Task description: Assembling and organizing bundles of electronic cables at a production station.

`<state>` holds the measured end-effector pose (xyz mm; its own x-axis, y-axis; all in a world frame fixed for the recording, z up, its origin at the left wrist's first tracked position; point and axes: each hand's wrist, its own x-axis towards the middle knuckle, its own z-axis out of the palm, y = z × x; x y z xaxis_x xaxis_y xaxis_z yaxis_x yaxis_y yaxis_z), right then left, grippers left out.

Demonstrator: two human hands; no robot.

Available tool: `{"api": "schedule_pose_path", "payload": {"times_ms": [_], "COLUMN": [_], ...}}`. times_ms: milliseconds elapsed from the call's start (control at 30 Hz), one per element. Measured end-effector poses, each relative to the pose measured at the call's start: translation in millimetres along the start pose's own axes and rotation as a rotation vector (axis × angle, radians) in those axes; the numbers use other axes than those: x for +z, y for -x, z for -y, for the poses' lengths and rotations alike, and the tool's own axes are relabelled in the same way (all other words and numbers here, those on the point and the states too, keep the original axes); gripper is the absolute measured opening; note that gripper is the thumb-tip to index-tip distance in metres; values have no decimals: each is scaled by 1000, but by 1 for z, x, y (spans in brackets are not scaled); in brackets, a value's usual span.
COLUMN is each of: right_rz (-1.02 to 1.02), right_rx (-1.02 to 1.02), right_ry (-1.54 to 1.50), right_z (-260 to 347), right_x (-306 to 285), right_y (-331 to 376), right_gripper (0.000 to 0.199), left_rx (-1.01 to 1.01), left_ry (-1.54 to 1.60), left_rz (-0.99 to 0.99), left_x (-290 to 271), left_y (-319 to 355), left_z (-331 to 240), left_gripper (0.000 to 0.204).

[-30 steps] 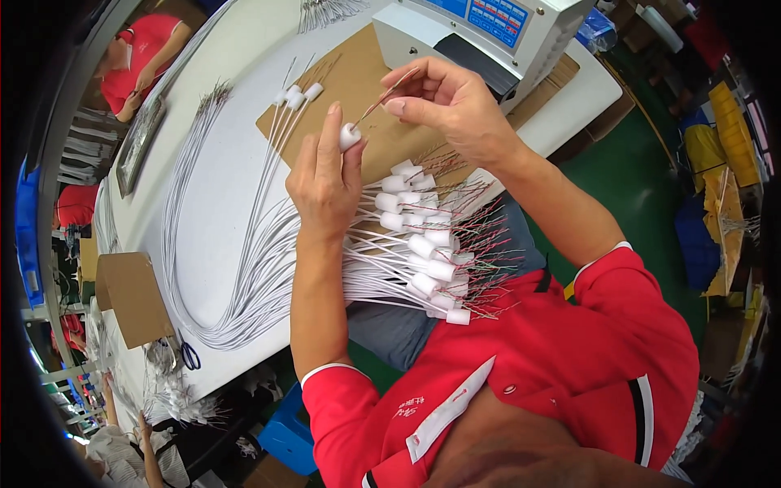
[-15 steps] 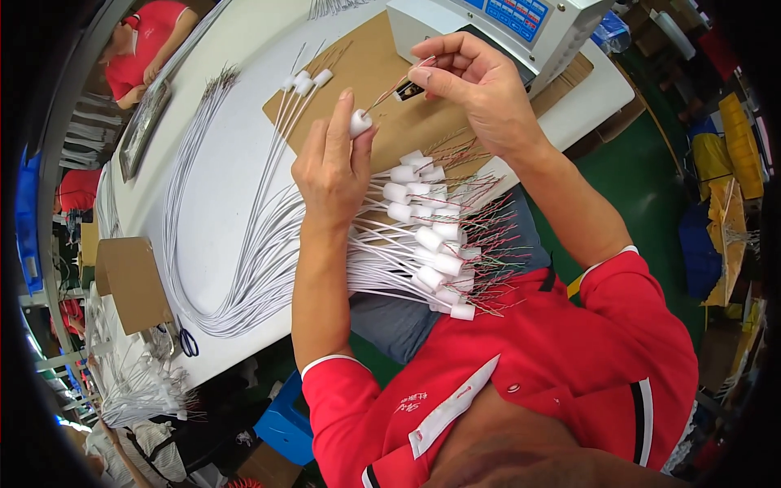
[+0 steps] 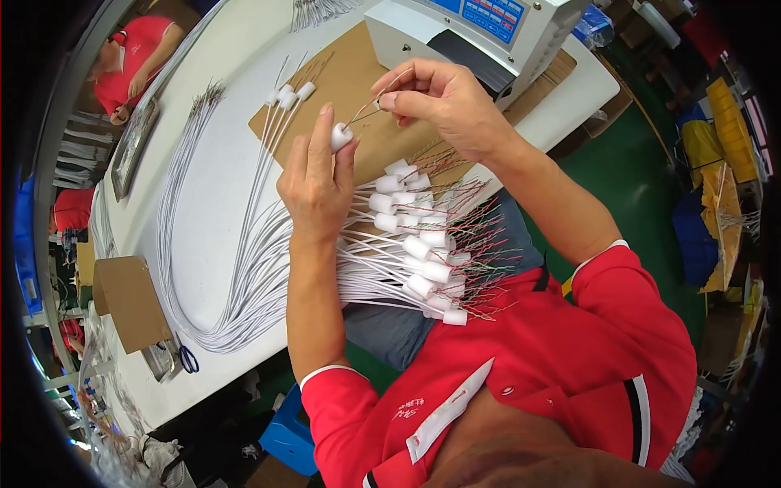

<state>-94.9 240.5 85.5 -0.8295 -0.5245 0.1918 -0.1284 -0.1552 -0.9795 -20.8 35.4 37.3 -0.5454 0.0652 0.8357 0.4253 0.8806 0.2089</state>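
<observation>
Between the thumb and fingers of my left hand is a white cylindrical sleeve on a white cable, with thin wires coming out of its end. My right hand pinches those wires between thumb and fingertips, just right of the sleeve. One reddish wire arcs up apart from a darker, straighter one. Below my hands, partly over my lap, lies a bundle of white cables. Its many white sleeves end in twisted red, green and dark wires.
A brown cardboard sheet lies under my hands, with several sleeved cables at its left. Behind stands a grey machine with a blue keypad. Scissors and a cardboard box sit at the left edge. Another person is at far left.
The wires at the held sleeve were twisted together and now stand partly apart. My right fingers have come closer to the sleeve. The whole view has shifted slightly.
</observation>
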Motion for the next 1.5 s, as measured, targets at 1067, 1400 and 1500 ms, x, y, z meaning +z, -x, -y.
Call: {"api": "schedule_pose_path", "payload": {"times_ms": [1067, 1400, 1500], "right_rz": [58, 503, 557], "right_rx": [66, 79, -51], "right_ry": [-323, 155, 504], "right_z": [-14, 22, 27], "right_x": [3, -25, -20], "right_y": [-8, -17, -19], "right_gripper": [12, 11, 11], "left_rx": [-187, -160, -242], "left_ry": [333, 407, 381], "left_rz": [71, 216, 226], "left_x": [-5, -8, -6], "left_y": [2, -2, -1], "left_z": [-10, -8, -6], "left_gripper": [36, 22, 23]}}
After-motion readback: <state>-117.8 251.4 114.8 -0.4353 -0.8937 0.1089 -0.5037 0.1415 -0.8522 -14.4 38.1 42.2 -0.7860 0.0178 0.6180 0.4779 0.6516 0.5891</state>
